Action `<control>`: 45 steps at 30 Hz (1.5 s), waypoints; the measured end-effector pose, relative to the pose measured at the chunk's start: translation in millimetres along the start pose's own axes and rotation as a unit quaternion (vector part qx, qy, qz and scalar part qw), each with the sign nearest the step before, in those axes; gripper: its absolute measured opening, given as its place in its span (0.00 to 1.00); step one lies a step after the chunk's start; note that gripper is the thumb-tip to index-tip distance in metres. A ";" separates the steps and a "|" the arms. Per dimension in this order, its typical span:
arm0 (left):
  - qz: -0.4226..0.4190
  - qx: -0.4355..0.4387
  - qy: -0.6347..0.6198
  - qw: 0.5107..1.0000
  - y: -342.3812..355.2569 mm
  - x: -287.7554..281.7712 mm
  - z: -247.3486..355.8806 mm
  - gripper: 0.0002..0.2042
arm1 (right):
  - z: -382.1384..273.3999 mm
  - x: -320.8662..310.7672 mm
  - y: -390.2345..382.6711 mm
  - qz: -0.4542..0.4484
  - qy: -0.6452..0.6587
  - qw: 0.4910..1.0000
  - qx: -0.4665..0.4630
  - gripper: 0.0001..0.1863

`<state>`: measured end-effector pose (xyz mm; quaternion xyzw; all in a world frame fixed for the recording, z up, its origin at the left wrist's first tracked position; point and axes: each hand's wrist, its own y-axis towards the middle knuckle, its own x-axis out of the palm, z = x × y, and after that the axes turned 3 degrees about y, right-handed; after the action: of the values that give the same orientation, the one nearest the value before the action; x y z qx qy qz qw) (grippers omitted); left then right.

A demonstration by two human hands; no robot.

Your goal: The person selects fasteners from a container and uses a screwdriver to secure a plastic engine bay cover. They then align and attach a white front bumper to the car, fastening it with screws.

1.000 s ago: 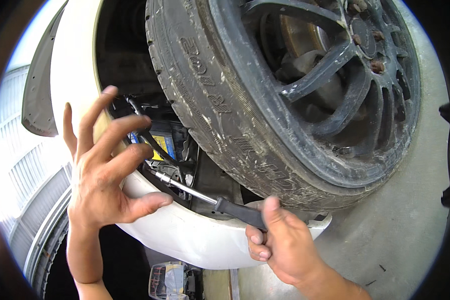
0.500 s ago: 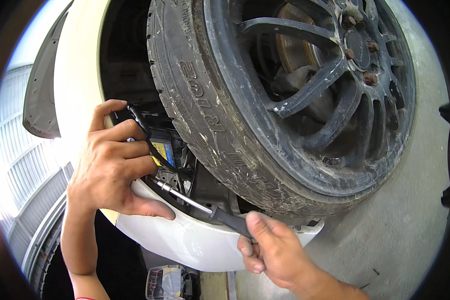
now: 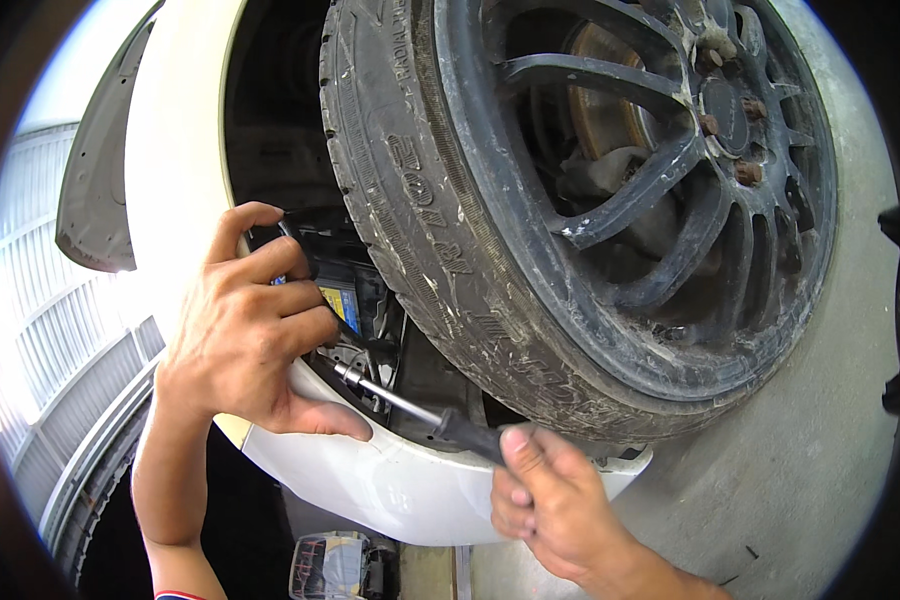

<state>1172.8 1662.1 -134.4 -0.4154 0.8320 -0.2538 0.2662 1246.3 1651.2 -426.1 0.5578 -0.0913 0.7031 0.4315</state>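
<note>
My right hand point(image 3: 562, 500) is closed round the black handle of a socket driver point(image 3: 395, 402). Its chrome shaft points up and left, with the socket end at the inner edge of the white bumper point(image 3: 370, 485), just beside my left hand point(image 3: 260, 315). The fingers of that hand are curled over the wheel arch edge onto a thin black strip point(image 3: 346, 330), its thumb lying along the white panel. Whatever the socket meets is hard to make out. Behind the strip, a blue and yellow label point(image 3: 342, 303) shows inside the arch.
A worn tire point(image 3: 420, 220) on a dark spoked wheel point(image 3: 610, 200) fills the upper right, close to both hands. Grey concrete floor point(image 3: 770, 480) lies at right. Below the bumper stands a clear-lidded case point(image 3: 328, 567). Corrugated metal sheeting point(image 3: 40, 230) is at far left.
The whole view has shifted slightly, so the car and hands appear a little farther right. The right hand's fingers have turned a little on the driver handle; the left keeps its hold.
</note>
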 end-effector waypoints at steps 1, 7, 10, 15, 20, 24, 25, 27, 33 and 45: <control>0.003 0.002 0.002 1.000 0.1 0.6 0.4 0.38 | 5.5 0.9 1.9 0.017 0.011 1.000 -0.025 0.17; -0.015 -0.002 -0.003 1.000 -2.3 1.8 -0.8 0.39 | 23.2 1.9 7.3 0.011 0.002 0.996 -0.093 0.14; -0.003 0.001 -0.011 1.000 -1.8 3.5 -0.7 0.38 | -2.2 -16.3 10.6 -0.089 0.020 0.995 0.025 0.16; -0.007 0.000 -0.014 1.000 -0.4 4.4 -0.4 0.38 | 13.9 -13.8 14.2 0.025 -0.055 0.998 -0.026 0.26; -0.008 0.006 -0.007 1.000 -1.7 7.5 -3.5 0.38 | 30.4 2.8 9.5 -0.061 0.104 0.986 -0.117 0.18; 0.027 0.018 -0.017 0.999 -2.4 14.3 -4.7 0.39 | -6.1 -13.2 11.0 -0.043 -0.021 0.998 0.047 0.22; 0.031 0.018 -0.018 0.999 -2.5 14.9 -5.0 0.39 | -7.6 -15.4 12.0 -0.058 -0.032 0.997 0.046 0.22; 0.020 0.018 -0.011 1.000 -2.6 15.1 -4.9 0.39 | -5.5 -18.1 14.3 -0.026 -0.095 0.994 0.037 0.24; -0.011 -0.002 -0.011 1.000 -1.3 12.2 -4.0 0.39 | 33.3 3.2 14.7 0.001 0.041 0.991 -0.125 0.16; -0.010 -0.014 -0.004 1.000 0.0 14.1 -4.1 0.39 | 27.5 8.9 19.8 0.023 -0.044 0.989 -0.142 0.12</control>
<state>1162.8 1651.3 -134.7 -0.4286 0.8300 -0.2432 0.2614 1251.7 1626.8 -401.5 0.5190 -0.2219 0.6673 0.4858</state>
